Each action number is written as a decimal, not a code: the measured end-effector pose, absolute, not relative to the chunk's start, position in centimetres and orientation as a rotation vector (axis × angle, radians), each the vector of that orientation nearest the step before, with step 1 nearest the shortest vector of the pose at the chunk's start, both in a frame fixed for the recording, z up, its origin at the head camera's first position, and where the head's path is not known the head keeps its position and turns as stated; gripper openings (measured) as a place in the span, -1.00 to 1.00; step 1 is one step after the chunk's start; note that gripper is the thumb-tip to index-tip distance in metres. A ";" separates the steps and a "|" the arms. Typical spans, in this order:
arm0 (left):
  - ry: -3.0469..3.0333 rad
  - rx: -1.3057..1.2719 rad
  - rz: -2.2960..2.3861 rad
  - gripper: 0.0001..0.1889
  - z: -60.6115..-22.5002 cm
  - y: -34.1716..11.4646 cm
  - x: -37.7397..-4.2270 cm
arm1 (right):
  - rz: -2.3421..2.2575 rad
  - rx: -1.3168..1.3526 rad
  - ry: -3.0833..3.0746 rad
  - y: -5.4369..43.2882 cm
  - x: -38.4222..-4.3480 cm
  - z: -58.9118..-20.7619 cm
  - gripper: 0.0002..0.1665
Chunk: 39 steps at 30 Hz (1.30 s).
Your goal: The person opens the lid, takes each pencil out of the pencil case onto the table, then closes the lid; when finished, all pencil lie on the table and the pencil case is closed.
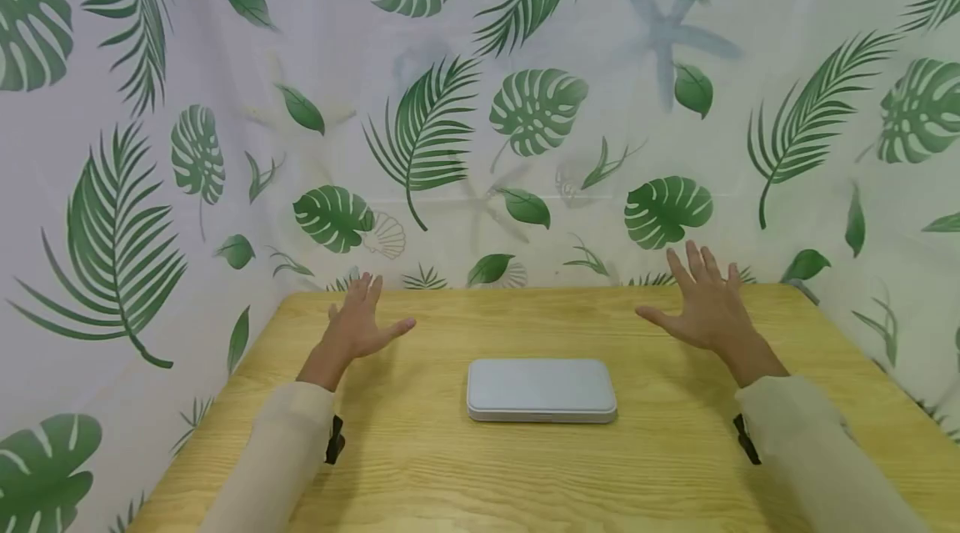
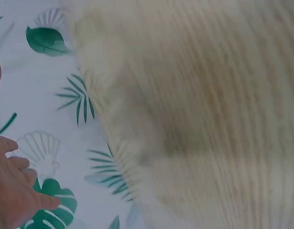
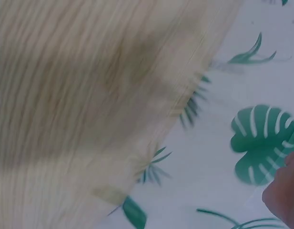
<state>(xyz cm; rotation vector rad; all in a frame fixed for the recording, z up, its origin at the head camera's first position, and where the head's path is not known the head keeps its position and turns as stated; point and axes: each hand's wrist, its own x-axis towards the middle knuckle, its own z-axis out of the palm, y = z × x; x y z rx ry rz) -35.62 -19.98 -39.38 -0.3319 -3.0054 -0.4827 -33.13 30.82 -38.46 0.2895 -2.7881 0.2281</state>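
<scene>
A flat, pale grey-white case with rounded corners (image 1: pixel 542 387) lies on the wooden table, its long side facing me. My left hand (image 1: pixel 360 326) is held over the table to the left of the case, fingers spread and thumb pointing inward. On the other side, my right hand (image 1: pixel 705 308) is raised with its fingers apart, farther back than the case. Neither hand touches the case or holds anything. In the left wrist view, part of the left hand (image 2: pixel 15 191) shows at the left edge; the right wrist view catches only a bit of the right hand (image 3: pixel 285 191).
The light wood table (image 1: pixel 480 475) runs back to a white curtain (image 1: pixel 450 249) printed with green leaves, which hangs behind it and along both sides. Both forearms wear cream sleeves (image 1: pixel 273 450), with a dark strap or device (image 1: pixel 335 439) at each wrist.
</scene>
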 end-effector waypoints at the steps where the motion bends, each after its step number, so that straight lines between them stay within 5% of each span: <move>1: -3.006 -0.374 -0.488 0.11 -39.6 -19.8 -35.4 | 0.247 0.316 -2.786 30.3 -33.1 -38.5 0.24; 16: -3.080 -0.652 -1.020 0.12 -41.7 -14.6 -32.5 | 0.468 0.687 -2.819 22.7 -30.7 -40.6 0.18; 39: -3.141 -0.918 -0.976 0.10 -43.7 -11.1 -30.9 | 0.061 1.077 -2.907 16.4 -28.2 -42.8 0.11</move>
